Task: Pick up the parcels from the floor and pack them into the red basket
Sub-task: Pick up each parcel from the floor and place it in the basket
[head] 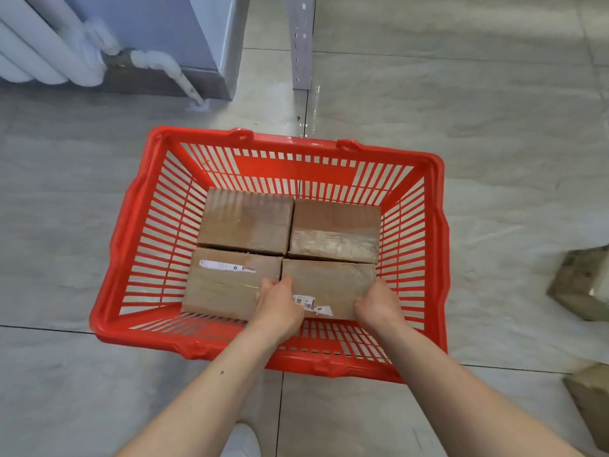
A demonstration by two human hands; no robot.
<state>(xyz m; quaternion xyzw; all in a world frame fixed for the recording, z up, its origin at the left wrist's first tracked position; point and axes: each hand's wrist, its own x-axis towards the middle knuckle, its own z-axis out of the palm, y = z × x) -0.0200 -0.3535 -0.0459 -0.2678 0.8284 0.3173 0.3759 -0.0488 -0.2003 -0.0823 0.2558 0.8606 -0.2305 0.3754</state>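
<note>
Nearest, at the bottom edge, a white shoe (242, 440) stands on the grey tiled floor (66, 390), between the two bare forearms that reach forward into the red basket (108, 275).

The left hand (278, 308) and the right hand (377, 306) both hold the near right parcel (329, 282), one on each of its short sides. The left grip is curled over the parcel's left edge, fingers tucked down into the seam beside the near left parcel (224, 288); the right grip is curled over the right edge, close to the basket's slatted right wall. This parcel carries a torn white label (308, 303) near its front edge and sits low in the basket, touching its neighbours.

The near left parcel bears a white label strip along its far edge. Beyond these two lie the far left parcel (245, 221) and the far right parcel (336, 230), the latter with clear tape across its top. The four form a tight two-by-two layer on the basket's bottom.

On the floor to the right, well apart from the basket, two more parcels wait: one at the near right edge (590, 404), one a little farther (581, 283).

Far left stands a white radiator (43, 51) with its pipe, beside a grey cabinet (197, 34); a perforated metal post (301, 44) rises beyond the basket.
</note>
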